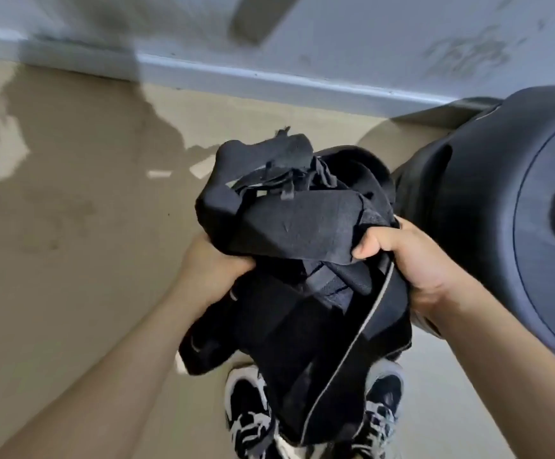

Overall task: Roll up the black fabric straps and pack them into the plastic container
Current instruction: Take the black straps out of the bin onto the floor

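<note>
Straps: black fabric straps (289, 226) in a loose tangle, held above the floor (71, 226).
Left hand (210, 263): fingers curled into the tangle's left side.
Right hand (398, 253): fingers clamped on its right edge.
Progress: seemingly early; nothing rolled, plastic container not in sight.

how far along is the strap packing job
Nothing looks packed yet. The left hand and right hand grip a loose, tangled bundle of black straps. No neat roll shows and no plastic container is clearly in view, so rolling and packing remain.

Prob. indoor room, tan floor (71, 210), baseboard (269, 77)
</note>
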The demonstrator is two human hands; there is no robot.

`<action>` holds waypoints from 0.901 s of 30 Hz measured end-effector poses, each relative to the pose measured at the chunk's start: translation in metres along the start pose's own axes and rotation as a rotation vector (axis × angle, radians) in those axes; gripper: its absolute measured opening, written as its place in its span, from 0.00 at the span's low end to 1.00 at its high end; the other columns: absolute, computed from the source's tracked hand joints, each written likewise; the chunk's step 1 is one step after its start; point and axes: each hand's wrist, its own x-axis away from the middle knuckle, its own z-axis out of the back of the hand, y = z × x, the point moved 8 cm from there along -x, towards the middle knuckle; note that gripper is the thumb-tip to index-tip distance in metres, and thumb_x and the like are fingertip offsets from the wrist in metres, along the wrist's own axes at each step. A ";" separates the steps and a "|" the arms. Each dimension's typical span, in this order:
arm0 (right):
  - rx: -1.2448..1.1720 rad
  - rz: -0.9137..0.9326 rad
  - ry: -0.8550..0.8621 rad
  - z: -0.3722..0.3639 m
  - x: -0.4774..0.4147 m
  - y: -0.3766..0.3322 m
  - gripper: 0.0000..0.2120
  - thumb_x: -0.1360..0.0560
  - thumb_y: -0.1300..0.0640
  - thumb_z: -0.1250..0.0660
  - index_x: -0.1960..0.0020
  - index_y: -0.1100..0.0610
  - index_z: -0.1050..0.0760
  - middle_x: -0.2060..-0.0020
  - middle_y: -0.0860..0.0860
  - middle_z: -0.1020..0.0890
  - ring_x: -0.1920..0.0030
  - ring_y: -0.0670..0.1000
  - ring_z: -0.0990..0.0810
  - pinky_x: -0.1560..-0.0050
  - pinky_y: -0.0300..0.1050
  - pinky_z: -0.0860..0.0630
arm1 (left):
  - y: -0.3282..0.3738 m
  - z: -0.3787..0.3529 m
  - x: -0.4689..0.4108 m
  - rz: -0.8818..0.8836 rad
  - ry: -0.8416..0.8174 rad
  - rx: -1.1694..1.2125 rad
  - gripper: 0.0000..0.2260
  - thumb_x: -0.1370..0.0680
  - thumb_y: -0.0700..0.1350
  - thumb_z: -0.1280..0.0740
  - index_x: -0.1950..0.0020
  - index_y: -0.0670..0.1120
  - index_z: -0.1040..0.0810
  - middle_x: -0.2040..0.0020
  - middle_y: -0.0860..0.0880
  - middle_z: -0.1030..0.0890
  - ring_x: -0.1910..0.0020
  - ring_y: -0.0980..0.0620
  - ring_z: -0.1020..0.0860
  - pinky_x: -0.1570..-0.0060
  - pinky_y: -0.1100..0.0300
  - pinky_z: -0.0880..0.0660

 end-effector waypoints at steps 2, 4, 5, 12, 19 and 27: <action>-0.046 0.020 -0.039 -0.009 0.035 -0.017 0.23 0.48 0.67 0.33 0.53 0.61 0.19 0.60 0.61 0.17 0.60 0.60 0.17 0.58 0.50 0.18 | 0.014 0.012 0.012 -0.053 0.039 -0.279 0.11 0.31 0.42 0.26 0.53 0.49 0.24 0.58 0.52 0.18 0.56 0.51 0.20 0.60 0.58 0.27; -0.074 0.040 -0.050 -0.017 0.068 -0.036 0.25 0.50 0.66 0.34 0.52 0.62 0.18 0.60 0.61 0.16 0.61 0.60 0.17 0.60 0.49 0.17 | 0.036 0.023 0.032 -0.086 0.093 -0.431 0.11 0.30 0.45 0.27 0.52 0.51 0.26 0.55 0.47 0.18 0.53 0.43 0.21 0.59 0.57 0.29; -0.090 0.054 -0.043 -0.019 0.084 -0.047 0.22 0.48 0.67 0.35 0.55 0.61 0.17 0.61 0.60 0.16 0.62 0.59 0.16 0.61 0.49 0.17 | 0.051 0.028 0.044 -0.101 0.113 -0.420 0.09 0.29 0.44 0.28 0.53 0.51 0.25 0.56 0.47 0.18 0.53 0.42 0.20 0.61 0.57 0.29; 0.119 0.145 0.428 -0.007 0.172 -0.086 0.13 0.30 0.71 0.32 0.55 0.54 0.23 0.66 0.49 0.15 0.62 0.55 0.16 0.60 0.48 0.20 | 0.166 0.051 0.174 -0.140 -0.090 0.357 0.16 0.36 0.33 0.30 0.74 0.47 0.35 0.76 0.52 0.32 0.75 0.53 0.33 0.74 0.63 0.37; -0.293 0.033 -0.057 -0.040 0.244 -0.089 0.35 0.35 0.34 0.28 0.41 0.60 0.22 0.44 0.61 0.19 0.46 0.63 0.19 0.49 0.54 0.19 | 0.178 -0.021 0.255 0.009 -0.134 0.753 0.11 0.28 0.32 0.29 0.67 0.45 0.22 0.71 0.52 0.21 0.69 0.52 0.26 0.67 0.60 0.27; -0.112 0.124 0.246 -0.005 0.203 -0.028 0.37 0.45 0.73 0.24 0.37 0.68 0.28 0.50 0.63 0.17 0.53 0.58 0.16 0.55 0.52 0.20 | 0.110 -0.075 0.243 0.023 -0.397 -0.050 0.23 0.35 0.61 0.36 0.49 0.46 0.21 0.49 0.43 0.18 0.45 0.41 0.21 0.42 0.45 0.24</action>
